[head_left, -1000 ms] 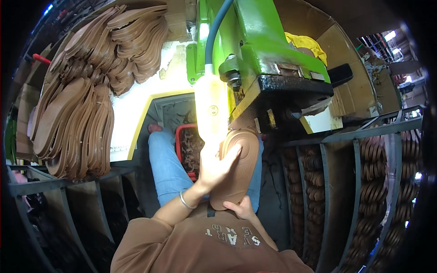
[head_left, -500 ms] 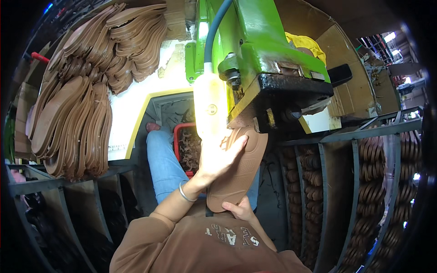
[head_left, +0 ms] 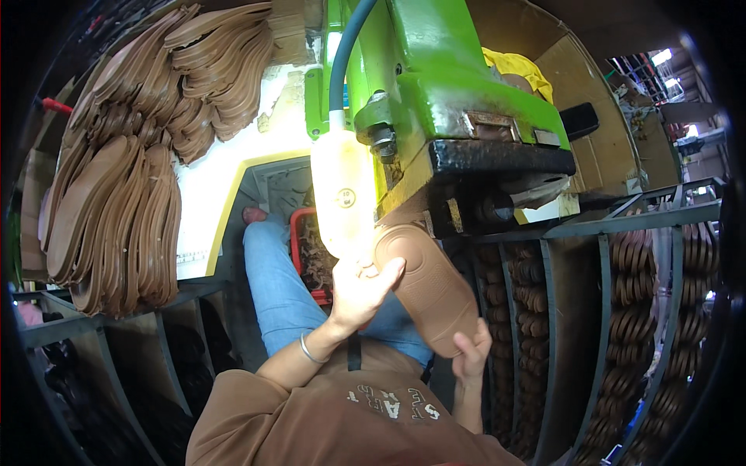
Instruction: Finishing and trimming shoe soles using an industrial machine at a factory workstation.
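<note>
A brown shoe sole (head_left: pixel 431 295) is held between my two hands below the head of a green machine (head_left: pixel 451 85). My left hand (head_left: pixel 364 291) grips its wide upper end, thumb on the patterned face. At the narrower lower end, my right hand (head_left: pixel 472 351) pinches the edge, thumb on top and fingers behind. The wide end sits close to the machine's black lower part (head_left: pixel 497 167); I cannot tell whether they touch. A bright lamp (head_left: pixel 342 190) hangs just above my left hand and washes out part of it.
Stacked brown soles (head_left: pixel 116 225) cover the left of the white tabletop (head_left: pixel 206 194). A red-rimmed container (head_left: pixel 295 241) with brown scraps stands below by my leg. Racks of soles (head_left: pixel 629 311) flank me at right, with another rack (head_left: pixel 101 334) holding dark items at left.
The sole has turned, its lower end swinging right with my right hand. My left hand has shifted slightly down and stays on the wide end.
</note>
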